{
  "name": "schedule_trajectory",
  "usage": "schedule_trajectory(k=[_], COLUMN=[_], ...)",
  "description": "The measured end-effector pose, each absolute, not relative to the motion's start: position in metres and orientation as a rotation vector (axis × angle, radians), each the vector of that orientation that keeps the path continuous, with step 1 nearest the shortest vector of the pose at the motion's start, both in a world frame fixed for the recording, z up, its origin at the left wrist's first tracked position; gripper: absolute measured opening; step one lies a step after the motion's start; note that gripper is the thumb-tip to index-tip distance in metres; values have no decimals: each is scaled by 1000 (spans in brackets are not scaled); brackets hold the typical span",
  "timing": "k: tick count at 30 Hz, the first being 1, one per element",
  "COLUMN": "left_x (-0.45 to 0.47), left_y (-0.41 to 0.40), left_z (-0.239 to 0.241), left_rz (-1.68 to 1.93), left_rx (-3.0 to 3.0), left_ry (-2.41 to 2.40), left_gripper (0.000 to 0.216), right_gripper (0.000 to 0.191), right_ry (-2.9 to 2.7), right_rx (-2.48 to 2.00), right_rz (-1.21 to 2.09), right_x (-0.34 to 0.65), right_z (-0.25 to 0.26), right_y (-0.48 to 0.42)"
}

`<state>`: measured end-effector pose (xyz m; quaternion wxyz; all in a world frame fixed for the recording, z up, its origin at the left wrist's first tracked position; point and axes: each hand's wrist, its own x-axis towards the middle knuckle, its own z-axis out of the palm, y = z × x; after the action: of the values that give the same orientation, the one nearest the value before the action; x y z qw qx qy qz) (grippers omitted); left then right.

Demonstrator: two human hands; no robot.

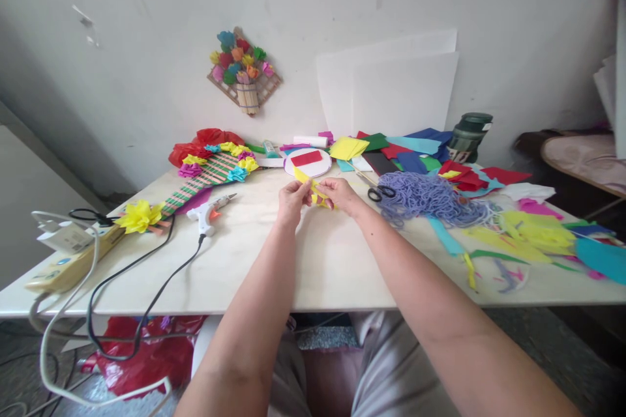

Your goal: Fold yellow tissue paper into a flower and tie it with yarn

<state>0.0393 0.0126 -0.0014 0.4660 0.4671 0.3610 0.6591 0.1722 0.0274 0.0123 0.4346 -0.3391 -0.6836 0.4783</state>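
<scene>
Both my hands meet over the middle of the table, holding a strip of yellow paper with cut or folded pieces along it. My left hand pinches the strip on its left side. With closed fingers, my right hand grips its right part. Just beyond them lies a white round piece with a purple edge, and a red paper rectangle rests on it. Black-handled scissors lie to the right of my right hand. The exact folds between my fingertips are too small to make out.
At left are a white glue gun with its cord, a power strip and a flower-decorated stick craft. A heap of purple yarn, coloured paper sheets, scraps and a dark green jar fill the right.
</scene>
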Motion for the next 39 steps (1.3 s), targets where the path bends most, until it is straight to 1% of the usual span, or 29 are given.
schedule_trajectory(k=[8,13,16,18,23,26,32,39], left_x=[41,38,33,29,27,29,31,32], left_y=[11,13,17,19,18,17,18,16], left_z=[0,3,4,3,4,4,1,3], left_rz=[1625,1790,1848,1884,1865,1777,1700,1729], left_rx=[1195,1109,1049,998,952,944,922,906], left_ry=[922,1028,1066,1076,1093,1101,1090,1081], left_gripper=[31,29,30,31,34,36,38,37], right_gripper=[29,22,17,17,21,26,29,22], right_ry=[-1657,-1612,-1543,-1544,-1808,-1978,-2213,-2309], right_rx=[-844,-867,-977,-1130,-1603,-1772,-1743,-1688], right_rz=[1137,1094,917,779,332,192,161,115], right_x=[167,169,176,183,196,194,186,180], right_z=[12,15,13,10,7,8,4,2], right_y=[25,27,37,44,50,45,41,38])
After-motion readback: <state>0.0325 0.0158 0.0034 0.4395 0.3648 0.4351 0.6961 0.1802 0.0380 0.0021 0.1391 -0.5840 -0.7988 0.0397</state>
